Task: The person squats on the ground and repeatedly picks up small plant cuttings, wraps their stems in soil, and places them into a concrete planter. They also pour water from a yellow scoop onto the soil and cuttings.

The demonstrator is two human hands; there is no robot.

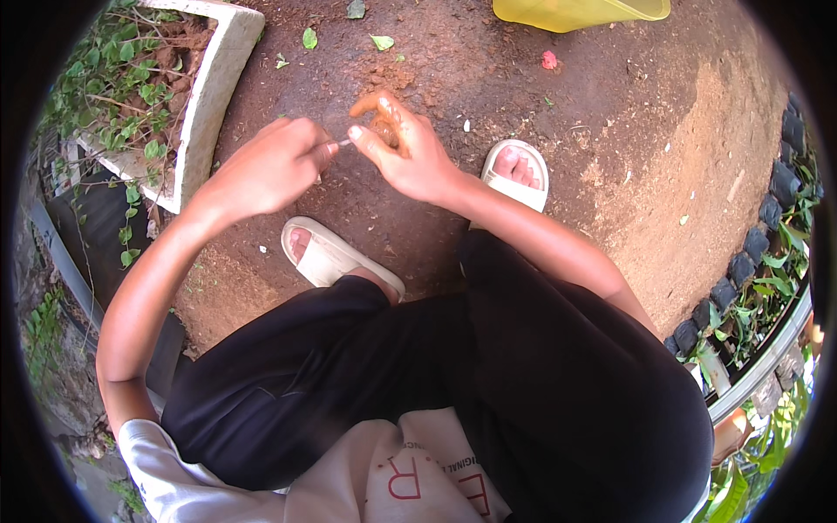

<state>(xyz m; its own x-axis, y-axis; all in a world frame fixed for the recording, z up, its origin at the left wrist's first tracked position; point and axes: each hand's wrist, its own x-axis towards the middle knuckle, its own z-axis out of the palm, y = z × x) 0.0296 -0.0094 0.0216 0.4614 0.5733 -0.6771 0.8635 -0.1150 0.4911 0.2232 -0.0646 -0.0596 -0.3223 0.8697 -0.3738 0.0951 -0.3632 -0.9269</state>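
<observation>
My left hand (281,163) pinches a thin pale stick-like piece (344,142) between thumb and fingers. Its far end reaches the thumb tip of my right hand (412,147). Wet orange-brown mud (387,127) coats the right index finger and the inside of that hand. Whether a lump of mud sits there or only muddy curled fingers, I cannot tell. Both hands are above damp reddish-brown soil (431,78), in front of my feet in cream slide sandals (327,252).
A white-edged planter (216,91) with soil and trailing leafy vines (140,85) stands at the left. A yellow plastic container (575,14) is at the top. A red flower (548,60) and several leaves (382,42) lie on the ground. Black plant bags (755,245) line the right.
</observation>
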